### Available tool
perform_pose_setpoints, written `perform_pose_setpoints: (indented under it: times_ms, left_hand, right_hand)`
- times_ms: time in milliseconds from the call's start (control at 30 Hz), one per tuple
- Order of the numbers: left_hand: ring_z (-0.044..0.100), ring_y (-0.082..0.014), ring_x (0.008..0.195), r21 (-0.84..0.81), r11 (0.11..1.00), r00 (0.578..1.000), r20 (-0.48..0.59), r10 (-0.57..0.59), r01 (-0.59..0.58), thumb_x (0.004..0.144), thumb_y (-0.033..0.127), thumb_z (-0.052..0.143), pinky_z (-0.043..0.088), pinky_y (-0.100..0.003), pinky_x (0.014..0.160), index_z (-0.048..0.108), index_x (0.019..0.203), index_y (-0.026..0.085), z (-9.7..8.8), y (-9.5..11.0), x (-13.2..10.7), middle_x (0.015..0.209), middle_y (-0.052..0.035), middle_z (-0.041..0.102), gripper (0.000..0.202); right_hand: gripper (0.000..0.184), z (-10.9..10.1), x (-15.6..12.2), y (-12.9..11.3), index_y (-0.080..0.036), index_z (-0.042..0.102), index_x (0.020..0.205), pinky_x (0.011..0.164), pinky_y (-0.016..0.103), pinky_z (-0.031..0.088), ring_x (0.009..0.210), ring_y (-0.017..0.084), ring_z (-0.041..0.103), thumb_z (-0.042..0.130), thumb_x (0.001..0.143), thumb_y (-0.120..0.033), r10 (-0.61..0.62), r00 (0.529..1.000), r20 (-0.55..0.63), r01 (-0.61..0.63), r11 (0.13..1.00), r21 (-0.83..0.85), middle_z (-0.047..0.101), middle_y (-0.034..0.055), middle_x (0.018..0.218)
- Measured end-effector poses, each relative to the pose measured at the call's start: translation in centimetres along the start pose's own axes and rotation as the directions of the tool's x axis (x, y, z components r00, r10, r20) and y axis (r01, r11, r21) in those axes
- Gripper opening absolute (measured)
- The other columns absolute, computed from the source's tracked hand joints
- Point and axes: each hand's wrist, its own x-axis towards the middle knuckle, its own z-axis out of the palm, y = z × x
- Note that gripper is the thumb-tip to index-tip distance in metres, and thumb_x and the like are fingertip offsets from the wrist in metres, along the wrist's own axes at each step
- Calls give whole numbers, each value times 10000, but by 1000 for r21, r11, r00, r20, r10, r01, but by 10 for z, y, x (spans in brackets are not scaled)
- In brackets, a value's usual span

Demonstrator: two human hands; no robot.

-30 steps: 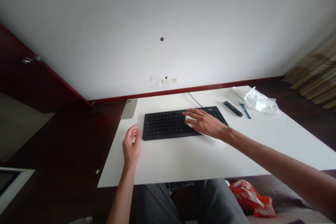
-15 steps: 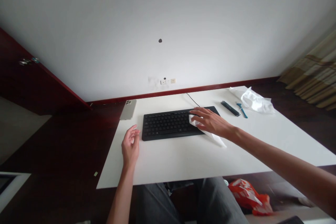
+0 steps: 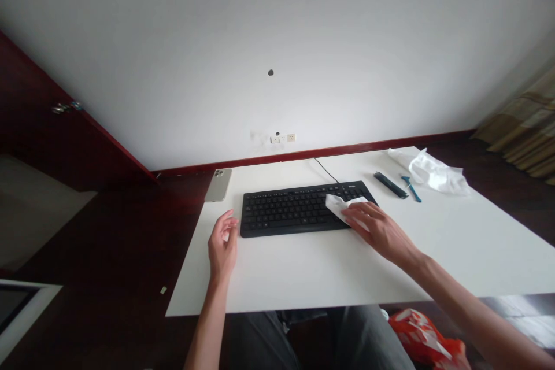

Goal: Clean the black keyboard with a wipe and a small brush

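Observation:
A black keyboard [image 3: 295, 208] lies across the middle of the white table [image 3: 329, 266], its cable running to the back edge. My right hand [image 3: 379, 231] presses a white wipe [image 3: 340, 205] flat against the keyboard's right end, fingers laid over the wipe. My left hand [image 3: 223, 245] rests on its edge on the table just left of the keyboard, fingers loosely curled and apart, holding nothing.
A phone [image 3: 218, 185] lies face down at the table's back left corner. At the back right are a dark slim bar [image 3: 391, 185], a blue tool [image 3: 411, 188] and a crumpled white plastic bag [image 3: 436, 172]. An orange bag [image 3: 422, 341] sits on the floor under the table.
My right hand has slid the wipe from the keyboard's middle toward its right end and nearer to me. My left hand has stayed beside the keyboard's left end.

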Motion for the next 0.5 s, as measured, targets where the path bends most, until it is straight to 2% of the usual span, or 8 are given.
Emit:
perform_pose_setpoints:
  times_ms: [133, 267, 367, 500]
  left_hand:
    - [697, -242, 1038, 1, 1000, 1000, 3, -3, 3, 938, 431, 638, 547, -360, 944, 664, 1281, 205, 0, -1, 0, 1025, -87, 724, 412]
    - [698, -239, 1041, 0, 1000, 1000, 1, -7, 7, 937, 419, 633, 544, -364, 962, 663, 1282, 203, -1, -1, 0, 1026, -86, 725, 408]
    - [701, -240, 1039, 1, 1000, 1000, -12, -8, 8, 931, 412, 630, 546, -370, 963, 663, 1277, 194, -1, -1, 0, 1023, -88, 726, 410]
    - [707, -236, 1024, 4, 1000, 1000, -28, -13, 13, 926, 398, 621, 552, -372, 958, 659, 1275, 180, -1, 1, 1, 1023, -91, 725, 413]
  right_hand:
    - [412, 14, -5, -13, -243, 606, 1429, 1082, 527, 523, 1317, 322, 584, 505, 1059, -392, 87, 996, 6, -87, 996, 2, 613, 133, 1447]
    - [543, 32, 18, -35, -186, 539, 1504, 1201, 581, 407, 1482, 355, 442, 495, 1052, -484, 136, 989, 52, -136, 991, 7, 506, 166, 1583]
    - [581, 50, 47, -70, -177, 526, 1519, 1219, 615, 365, 1525, 372, 379, 466, 1055, -521, 142, 985, 102, -147, 988, 42, 471, 172, 1614]
    - [646, 75, 83, -139, -154, 500, 1543, 1223, 636, 349, 1540, 399, 341, 506, 1029, -546, 48, 978, 202, -78, 986, 144, 443, 190, 1626]
